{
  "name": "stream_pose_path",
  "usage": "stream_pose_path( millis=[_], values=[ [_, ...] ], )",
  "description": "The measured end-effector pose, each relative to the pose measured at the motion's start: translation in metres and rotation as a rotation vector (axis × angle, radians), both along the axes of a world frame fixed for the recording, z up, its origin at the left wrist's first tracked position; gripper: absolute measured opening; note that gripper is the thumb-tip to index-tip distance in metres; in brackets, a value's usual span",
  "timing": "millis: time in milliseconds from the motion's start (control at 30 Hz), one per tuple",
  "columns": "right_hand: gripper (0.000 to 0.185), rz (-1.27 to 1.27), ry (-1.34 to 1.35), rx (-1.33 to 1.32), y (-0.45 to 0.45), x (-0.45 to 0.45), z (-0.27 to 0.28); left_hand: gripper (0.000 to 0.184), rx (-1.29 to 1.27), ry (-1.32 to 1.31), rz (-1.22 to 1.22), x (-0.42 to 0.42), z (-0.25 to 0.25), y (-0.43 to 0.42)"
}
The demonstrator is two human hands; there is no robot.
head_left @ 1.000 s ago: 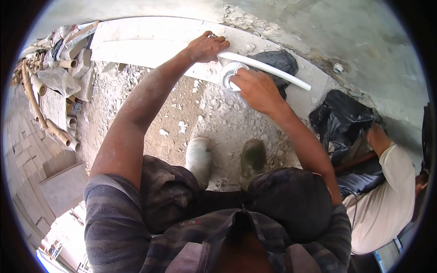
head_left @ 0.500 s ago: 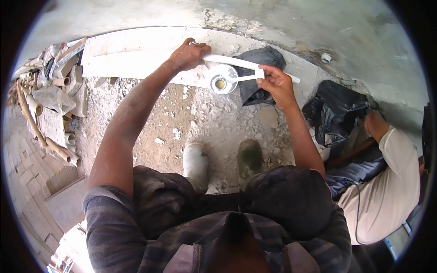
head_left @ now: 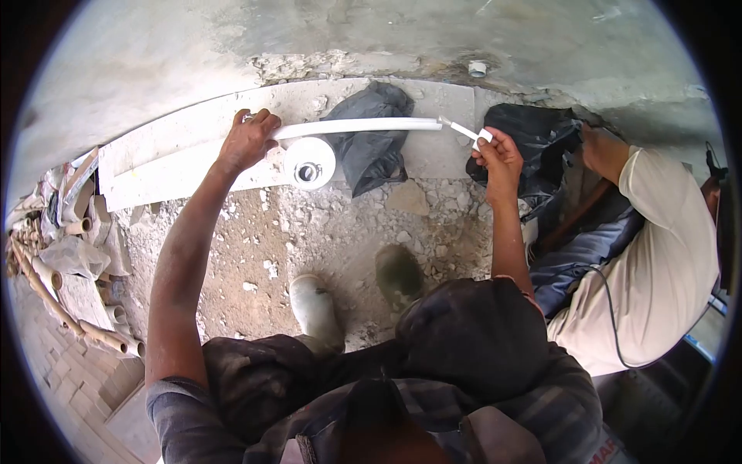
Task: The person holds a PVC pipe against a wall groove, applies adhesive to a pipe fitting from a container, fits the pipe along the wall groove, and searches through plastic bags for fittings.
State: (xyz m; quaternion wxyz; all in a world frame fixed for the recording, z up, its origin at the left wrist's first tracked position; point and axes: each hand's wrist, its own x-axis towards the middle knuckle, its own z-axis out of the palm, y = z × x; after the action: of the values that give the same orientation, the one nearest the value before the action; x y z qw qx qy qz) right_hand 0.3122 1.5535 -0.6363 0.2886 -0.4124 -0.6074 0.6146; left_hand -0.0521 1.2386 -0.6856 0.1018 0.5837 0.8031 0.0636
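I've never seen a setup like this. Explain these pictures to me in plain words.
There is no machine here, only a person's two bare hands. One camera, worn on that person's head, looks forward and down, so the forearms reach away from you. The left hand holds one end of a white pipe. The right hand pinches a small white applicator whose tip is at or very near the pipe's other end; contact is hard to tell. Near the pipe are a round white tub and a crumpled dark bag. A pale board lies along the wall, above rubble-strewn ground. The pale sleeve at right belongs to another person.
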Motion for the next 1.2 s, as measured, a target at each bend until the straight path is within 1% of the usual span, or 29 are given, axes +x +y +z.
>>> stream_pose_path(
  millis=[33,133,167,267,367,467,500,600,700,800,900,1000,1033,1133,1200],
  values=[
    [0.032,-0.010,-0.059,0.035,0.004,0.005,-0.004,0.042,-0.002,0.003,0.001,0.000,0.000,0.000],
    [0.034,-0.013,-0.096,-0.039,0.006,0.004,-0.017,0.040,0.003,0.005,0.005,0.002,0.000,0.002],
    [0.033,-0.021,-0.147,0.010,0.005,0.001,-0.016,0.040,0.011,-0.001,0.012,0.004,0.001,0.001],
    [0.031,-0.074,-0.196,0.335,0.009,-0.006,-0.016,0.038,0.036,-0.003,0.013,0.004,0.003,0.000],
    [0.029,0.079,-0.177,0.298,0.009,-0.012,-0.013,0.037,0.048,-0.008,0.019,0.004,0.003,-0.001],
    [0.031,-0.010,-0.376,0.500,0.006,-0.020,-0.006,0.035,0.036,-0.008,0.036,0.004,0.005,0.001],
    [0.033,-0.032,-0.257,0.478,0.010,-0.020,-0.012,0.034,0.029,-0.006,0.041,0.004,0.006,0.001],
    [0.032,0.031,-0.180,0.348,0.011,-0.018,-0.015,0.029,0.054,-0.017,0.057,0.002,0.005,0.001],
    [0.032,-0.053,-0.275,0.509,0.008,-0.015,-0.021,0.026,0.027,-0.021,0.066,0.000,0.003,0.001],
    [0.034,-0.053,-0.064,0.346,0.006,-0.016,-0.031,0.028,0.029,-0.007,0.051,-0.004,0.003,0.001],
    [0.036,0.029,-0.301,0.494,0.007,-0.015,-0.036,0.031,0.045,-0.007,0.057,-0.005,-0.002,0.001],
    [0.035,-0.016,-0.202,0.506,-0.002,-0.016,-0.029,0.038,0.055,0.040,0.013,0.000,0.006,0.003],
    [0.035,-0.037,-0.173,0.512,-0.005,-0.015,-0.026,0.043,0.049,0.079,0.008,0.006,0.012,0.004],
    [0.035,0.062,-0.250,0.614,-0.002,-0.015,-0.038,0.044,0.054,0.148,-0.009,0.007,0.004,0.008],
    [0.035,-0.004,-0.261,0.634,-0.004,-0.015,-0.029,0.042,-0.019,0.170,-0.027,0.001,0.001,0.011]
  ],
)
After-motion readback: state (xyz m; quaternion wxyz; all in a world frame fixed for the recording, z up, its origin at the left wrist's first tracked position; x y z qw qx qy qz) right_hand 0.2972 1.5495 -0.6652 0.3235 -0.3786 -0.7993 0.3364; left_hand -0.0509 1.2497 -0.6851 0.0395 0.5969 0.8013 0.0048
